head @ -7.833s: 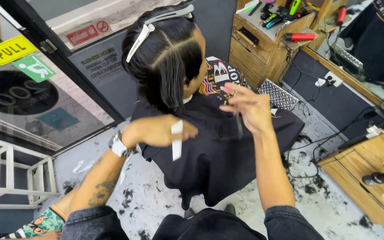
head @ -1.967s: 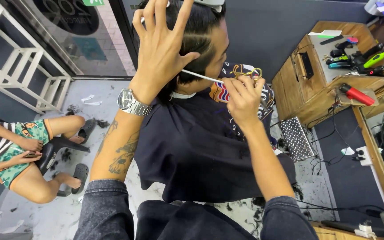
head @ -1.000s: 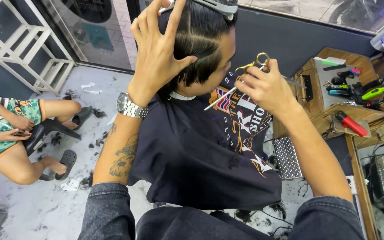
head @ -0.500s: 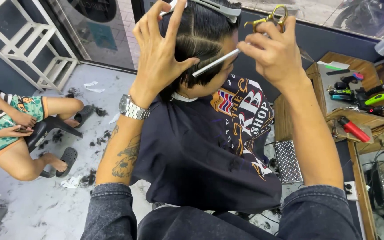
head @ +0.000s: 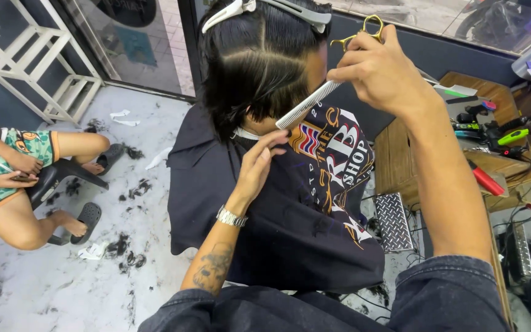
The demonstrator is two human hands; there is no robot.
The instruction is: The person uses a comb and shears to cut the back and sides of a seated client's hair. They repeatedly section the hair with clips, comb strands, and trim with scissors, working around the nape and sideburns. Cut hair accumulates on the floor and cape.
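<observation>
Black sectioned hair point(head: 259, 67) hangs just above my left hand point(head: 259, 163), whose loosely spread fingers grip nothing and rest on the black printed cape point(head: 290, 215). My right hand point(head: 382, 74) is closed around a white plastic comb point(head: 308, 104) and gold metal scissors point(head: 364, 27), angling the comb's teeth toward the hair's edge.

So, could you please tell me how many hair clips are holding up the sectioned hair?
2 show: a white clip on the left of the crown and a grey clip on the right, both at the picture's top edge. More may sit out of view above.
</observation>
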